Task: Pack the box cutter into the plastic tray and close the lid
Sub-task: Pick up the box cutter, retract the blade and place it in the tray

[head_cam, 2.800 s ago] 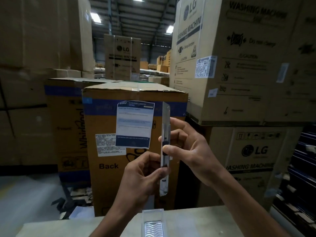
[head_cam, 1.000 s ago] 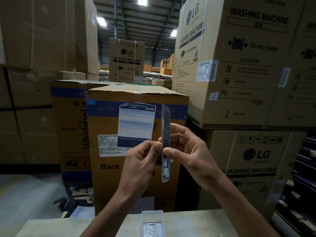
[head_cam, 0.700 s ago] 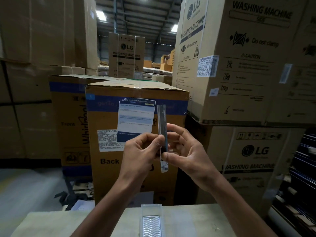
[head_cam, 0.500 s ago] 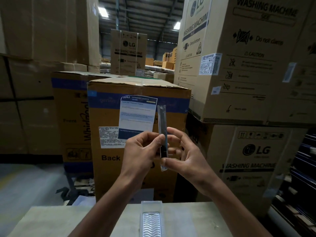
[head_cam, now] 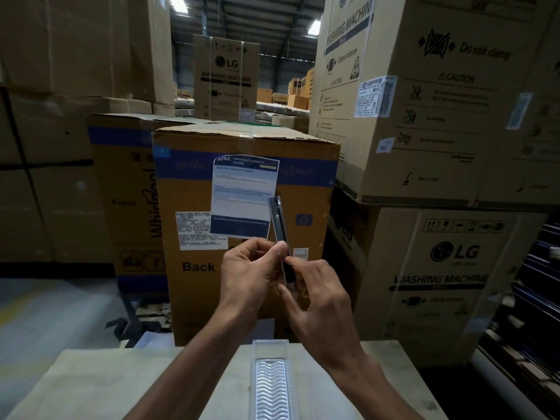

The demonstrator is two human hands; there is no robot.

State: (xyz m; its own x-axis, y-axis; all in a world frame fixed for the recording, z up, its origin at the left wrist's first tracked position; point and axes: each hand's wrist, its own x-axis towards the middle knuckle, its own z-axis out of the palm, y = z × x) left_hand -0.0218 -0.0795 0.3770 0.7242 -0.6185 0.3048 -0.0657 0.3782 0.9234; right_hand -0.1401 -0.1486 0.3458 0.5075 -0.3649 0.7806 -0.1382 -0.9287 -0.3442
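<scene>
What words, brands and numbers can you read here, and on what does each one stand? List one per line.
"Back": middle carton.
"Front", "Whirlpool": carton behind it.
"2262": blue-and-white sheet; its other print is too small to read.
"LG", "WASHING MACHINE": far carton and lower right carton.
"Do not clamp", "CAUTION": upper right carton.
White stickers: blurred.

The box cutter's (head_cam: 280, 225) lower end is hidden between both hands; below them, the plastic tray (head_cam: 270, 380) is cut off, seemingly open.
</scene>
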